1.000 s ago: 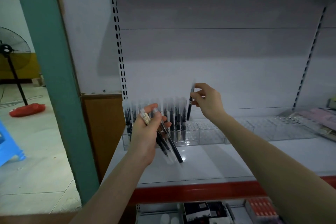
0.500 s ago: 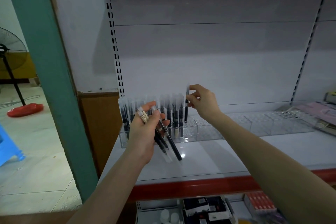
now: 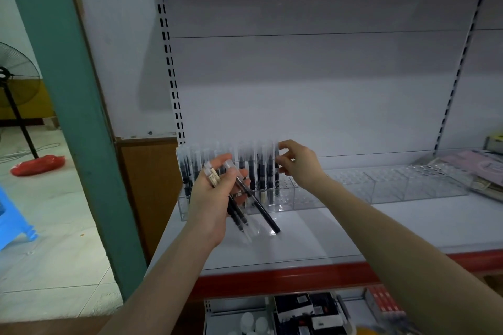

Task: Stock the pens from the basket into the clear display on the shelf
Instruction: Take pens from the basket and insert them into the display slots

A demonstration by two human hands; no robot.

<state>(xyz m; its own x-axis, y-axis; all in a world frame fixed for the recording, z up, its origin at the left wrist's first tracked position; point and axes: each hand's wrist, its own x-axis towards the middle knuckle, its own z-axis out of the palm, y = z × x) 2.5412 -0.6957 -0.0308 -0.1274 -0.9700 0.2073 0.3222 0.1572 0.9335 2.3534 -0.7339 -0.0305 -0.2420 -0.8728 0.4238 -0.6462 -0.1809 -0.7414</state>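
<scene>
My left hand (image 3: pixel 215 198) grips spare pens (image 3: pixel 246 208) fanned for picking — my right hand (image 3: pixel 298 164) pinches one pen (image 3: pixel 276 171) upright, seating it in the clear display (image 3: pixel 353 190) on the shelf (image 3: pixel 326 236).

Crowding the clear display (image 3: pixel 313 196) at its left end with standing pens (image 3: pixel 261 171) (right-hand holes lying free), leaving bare shelf (image 3: pixel 353 226) in front.
</scene>
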